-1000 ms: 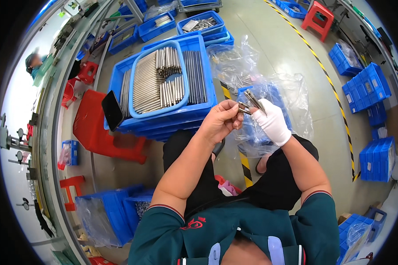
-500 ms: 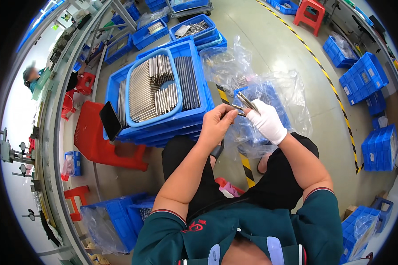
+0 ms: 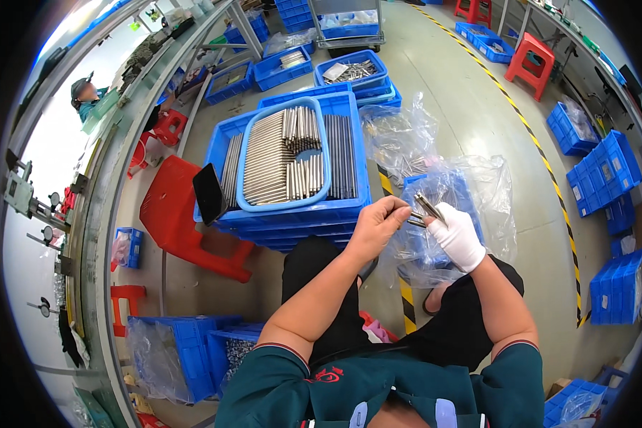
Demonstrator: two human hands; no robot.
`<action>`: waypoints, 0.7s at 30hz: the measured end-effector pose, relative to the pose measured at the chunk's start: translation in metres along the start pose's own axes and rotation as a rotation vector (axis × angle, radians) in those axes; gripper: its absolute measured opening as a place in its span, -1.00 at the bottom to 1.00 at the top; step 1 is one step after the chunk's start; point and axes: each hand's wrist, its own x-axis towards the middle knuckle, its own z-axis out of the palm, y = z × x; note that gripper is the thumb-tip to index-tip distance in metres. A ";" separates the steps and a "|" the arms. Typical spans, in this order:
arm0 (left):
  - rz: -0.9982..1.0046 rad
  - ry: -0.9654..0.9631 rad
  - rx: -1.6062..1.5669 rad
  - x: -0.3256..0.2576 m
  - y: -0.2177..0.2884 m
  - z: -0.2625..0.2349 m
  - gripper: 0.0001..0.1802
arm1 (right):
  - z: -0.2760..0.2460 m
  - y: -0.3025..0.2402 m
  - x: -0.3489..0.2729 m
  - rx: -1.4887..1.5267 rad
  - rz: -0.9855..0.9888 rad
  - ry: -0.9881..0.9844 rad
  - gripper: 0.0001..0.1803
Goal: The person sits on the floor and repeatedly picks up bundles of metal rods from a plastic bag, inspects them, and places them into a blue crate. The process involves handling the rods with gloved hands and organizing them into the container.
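My gloved right hand (image 3: 459, 239) is closed around several slim metal rods (image 3: 429, 206) that stick up past the fingers. My bare left hand (image 3: 380, 228) pinches a metal rod (image 3: 415, 220) whose other end reaches the gloved fingers. Below the hands a blue crate (image 3: 476, 214) holds crumpled clear plastic (image 3: 503, 207). To the left, a light-blue tray (image 3: 327, 170) of silvery metal rods (image 3: 267, 167) in rows rests on a stack of blue crates (image 3: 357, 209). Darker rods (image 3: 341, 157) lie beside that tray.
A black phone-like slab (image 3: 209, 194) leans at the stack's left corner. Left of it stands a red stool (image 3: 167, 207). Farther off is a blue bin of loose metal parts (image 3: 357, 70). Blue crates (image 3: 606, 175) line the right side, beyond striped floor tape (image 3: 538, 146).
The view has shifted, so the crates and hands appear lower and farther right. Both hands stay close together, still holding the metal rods.
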 end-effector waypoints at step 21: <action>-0.074 0.086 -0.209 0.002 -0.007 -0.001 -0.84 | 0.014 0.000 -0.001 -0.065 -0.049 0.075 -0.80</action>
